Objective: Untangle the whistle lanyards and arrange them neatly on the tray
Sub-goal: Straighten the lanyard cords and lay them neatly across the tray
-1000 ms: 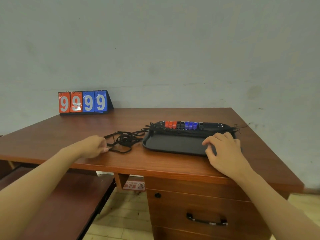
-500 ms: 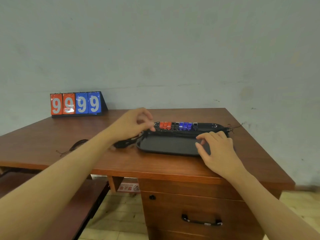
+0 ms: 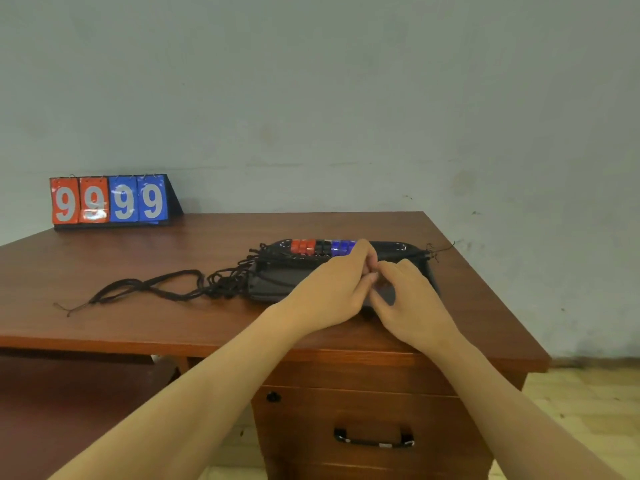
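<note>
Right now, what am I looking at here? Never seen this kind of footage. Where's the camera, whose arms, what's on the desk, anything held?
There is no machine: a person wears a wide-angle camera on the head, looking forward and down, so the two bare arms are their own. The left hand and right hand meet fingertip to fingertip over a black tray on a wooden desk. They seem to pinch something small between them; what it is cannot be seen. Along the tray's far side sits a row of red, black and blue whistles. Their black lanyards spill in a tangle off the tray's left end onto the desk. At the back left stands a flip scoreboard showing 99 99.
</note>
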A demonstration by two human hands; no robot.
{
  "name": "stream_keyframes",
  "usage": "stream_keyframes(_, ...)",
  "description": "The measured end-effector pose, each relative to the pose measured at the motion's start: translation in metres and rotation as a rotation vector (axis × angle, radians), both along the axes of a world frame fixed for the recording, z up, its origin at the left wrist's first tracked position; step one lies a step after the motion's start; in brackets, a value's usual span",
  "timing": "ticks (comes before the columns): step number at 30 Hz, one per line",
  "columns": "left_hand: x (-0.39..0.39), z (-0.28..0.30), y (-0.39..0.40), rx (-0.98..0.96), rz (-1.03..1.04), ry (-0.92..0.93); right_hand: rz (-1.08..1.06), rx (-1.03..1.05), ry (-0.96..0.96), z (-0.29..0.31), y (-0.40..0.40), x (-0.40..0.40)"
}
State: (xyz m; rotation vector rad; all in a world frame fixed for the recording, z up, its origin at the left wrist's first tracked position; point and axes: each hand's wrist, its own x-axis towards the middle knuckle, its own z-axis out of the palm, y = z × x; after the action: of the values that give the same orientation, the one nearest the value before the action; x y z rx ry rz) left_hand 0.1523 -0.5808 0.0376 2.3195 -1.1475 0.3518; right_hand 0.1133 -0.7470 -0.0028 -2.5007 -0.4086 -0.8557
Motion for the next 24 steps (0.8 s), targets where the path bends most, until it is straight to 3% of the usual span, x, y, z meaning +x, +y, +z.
stream_keyframes(6,0.013,-0.012,0.023,-0.008,0.087,-0.035,-0.031,0.071,-0.007,0.002,-0.002,0.002)
stream_keyframes(11,0.033,-0.034,0.06,0.14,0.245,-0.127,-0.061,0.177,-0.025,0.003,-0.003,0.004)
stream_keyframes(16,0.042,-0.038,0.086,0.148,0.266,-0.122,-0.139,0.349,-0.061,0.005,-0.006,0.001)
stream_keyframes(19,0.045,-0.035,0.102,0.091,0.261,-0.067,-0.199,0.481,-0.077,0.007,-0.009,-0.002)
stream_keyframes(24,0.051,-0.026,0.124,-0.17,0.28,-0.133,-0.258,0.6,-0.038,0.01,-0.019,-0.004)
